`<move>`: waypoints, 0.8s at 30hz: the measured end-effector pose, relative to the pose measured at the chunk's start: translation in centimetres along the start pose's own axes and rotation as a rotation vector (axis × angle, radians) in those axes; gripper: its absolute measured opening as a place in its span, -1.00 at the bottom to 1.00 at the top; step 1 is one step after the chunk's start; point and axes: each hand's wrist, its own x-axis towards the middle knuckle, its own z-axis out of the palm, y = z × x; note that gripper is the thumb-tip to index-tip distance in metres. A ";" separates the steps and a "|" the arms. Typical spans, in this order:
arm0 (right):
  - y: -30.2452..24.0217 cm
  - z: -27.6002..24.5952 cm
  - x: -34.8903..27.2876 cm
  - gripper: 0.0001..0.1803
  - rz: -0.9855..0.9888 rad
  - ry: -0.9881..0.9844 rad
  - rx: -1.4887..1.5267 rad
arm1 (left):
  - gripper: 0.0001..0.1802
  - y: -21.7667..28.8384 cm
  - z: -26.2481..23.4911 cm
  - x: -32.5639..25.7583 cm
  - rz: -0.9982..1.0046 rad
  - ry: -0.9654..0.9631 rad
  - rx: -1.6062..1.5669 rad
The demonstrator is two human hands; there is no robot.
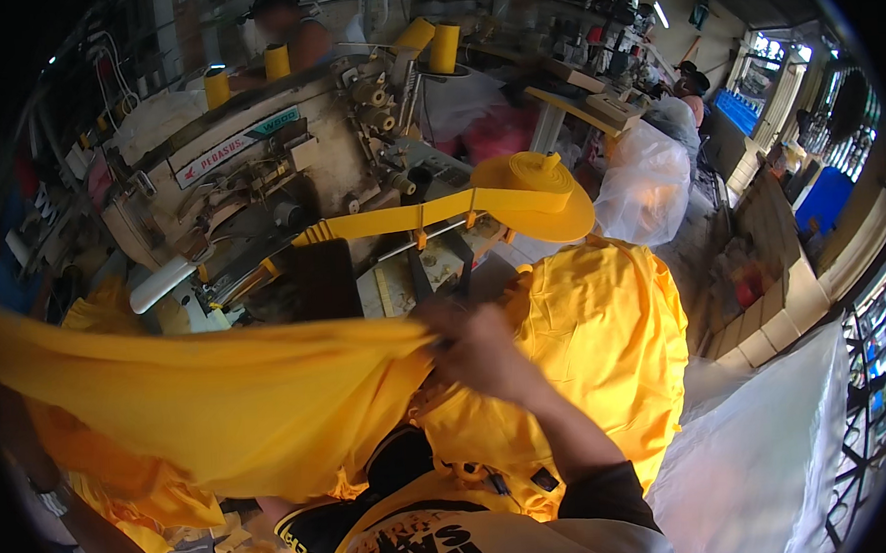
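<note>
A long piece of yellow fabric (219, 398) stretches across in front of me from the far left edge. My right hand (482, 353) is closed on its right end, slightly blurred by motion. At the left rim my left hand (19, 439) is dark, and its fingers are hidden near the fabric's other end. A pale band (50, 499) circles the left wrist. Beyond the fabric stands an industrial sewing machine (247, 162). A yellow strip (390, 217) runs to it from a flat roll (539, 191). Right of my right hand lies a large heap of yellow fabric (606, 328).
Yellow thread cones (443, 48) stand behind the machine. A clear plastic bag (649, 186) sits beyond the heap, and plastic sheeting (763, 450) covers the lower right. Cardboard boxes (770, 309) line the right side. Another person (290, 34) sits behind the machine, and one farther back right.
</note>
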 end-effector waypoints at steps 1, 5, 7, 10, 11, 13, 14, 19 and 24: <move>1.6 -3.5 -0.4 -0.61 -0.030 0.280 -0.267 | -0.84 -0.4 1.7 -1.8 -0.031 -0.137 0.022; 0.3 -18.5 -3.1 -0.58 0.178 0.960 -1.282 | -0.82 11.7 8.4 -8.9 0.345 -0.244 -0.203; -0.8 -26.2 -5.9 -0.74 0.149 1.242 -1.347 | -0.80 22.2 11.9 -11.5 0.444 -0.372 -0.707; -2.9 -34.5 -7.4 -0.70 0.123 1.526 -1.286 | -0.69 34.4 13.2 -17.1 0.405 -1.073 -1.713; -2.7 -35.3 -7.2 -0.69 0.138 1.557 -1.262 | -0.73 37.6 12.2 -18.9 0.402 -1.413 -1.954; -2.8 -36.4 -8.0 -0.66 0.165 1.586 -1.253 | -0.77 40.5 9.5 -20.1 0.645 -1.326 -2.095; -3.2 -36.9 -8.4 -0.64 0.165 1.595 -1.255 | -0.77 40.0 8.8 -18.8 0.591 -1.365 -2.085; -4.6 -36.1 -6.5 -0.55 0.059 1.541 -1.230 | -0.58 27.2 8.9 -14.1 0.219 -1.016 -1.664; -3.9 -22.4 8.1 -0.46 -0.226 1.185 -0.738 | -0.79 14.3 -2.6 -19.9 -0.393 -0.400 -0.550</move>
